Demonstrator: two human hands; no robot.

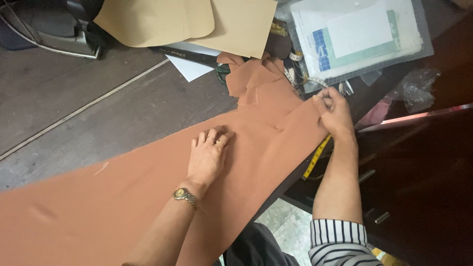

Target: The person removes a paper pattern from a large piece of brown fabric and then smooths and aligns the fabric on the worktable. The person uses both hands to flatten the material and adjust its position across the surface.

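Grey wooden worktable (98,98), rust-brown fabric (123,197) stretched along its near edge.
Left hand (209,155) lies flat on the cloth, fingers (202,138) nearly straight and close together, pressing, holding nothing. Right hand (336,111) sits at the cloth's far end, fingertips pinched shut on its edge, I judge, just beside the white tape measure (300,74). Risk as I see it: the cloth overhangs the table edge and could slide or skew if the flat palm eases; the yellow tape (316,157) dangling below could snag.
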